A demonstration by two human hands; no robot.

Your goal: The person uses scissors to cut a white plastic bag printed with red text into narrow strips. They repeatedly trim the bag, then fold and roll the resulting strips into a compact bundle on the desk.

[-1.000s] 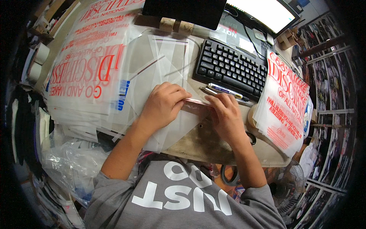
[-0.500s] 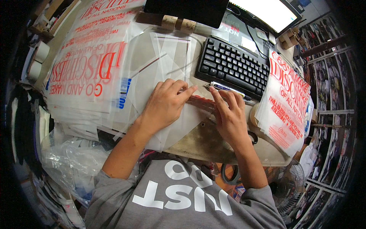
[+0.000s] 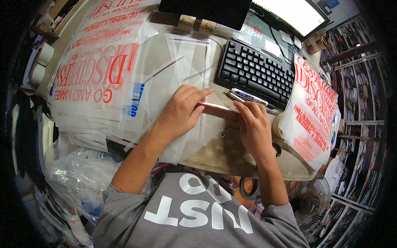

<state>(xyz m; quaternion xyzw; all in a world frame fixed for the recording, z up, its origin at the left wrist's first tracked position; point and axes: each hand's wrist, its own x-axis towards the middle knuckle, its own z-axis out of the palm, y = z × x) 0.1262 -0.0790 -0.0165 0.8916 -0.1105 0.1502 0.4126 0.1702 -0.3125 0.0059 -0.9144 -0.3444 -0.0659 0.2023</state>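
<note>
My left hand (image 3: pixel 180 110) and my right hand (image 3: pixel 253 125) grip opposite ends of a narrow, pale, reddish-edged strip (image 3: pixel 218 108) over the desk, my fingers curled and pinched at it; what it is made of is unclear. Beneath lie overlapping translucent sheets (image 3: pixel 180 78), some with dark edge lines. A thick pile of translucent sheets with red print (image 3: pixel 93 78) is to my left, and another red-printed pile (image 3: pixel 313 110) is to my right. A marker (image 3: pixel 248 94) and thin tools lie just beyond my right fingers.
A black keyboard (image 3: pixel 255 71), lit monitor (image 3: pixel 291 14), cardboard tubes (image 3: pixel 206 27) and a black panel (image 3: pixel 202 11) stand at the back. White rolls (image 3: pixel 43 58) sit at the far left. Below right are a fan (image 3: pixel 314 198) and crowded metal racks (image 3: pixel 355 124). Crumpled clear plastic (image 3: pixel 74 173) hangs at lower left.
The strip has stayed between my hands, shifting and turning slightly, its red showing less than half a second ago. Both hands have moved a little, my right one rightward.
</note>
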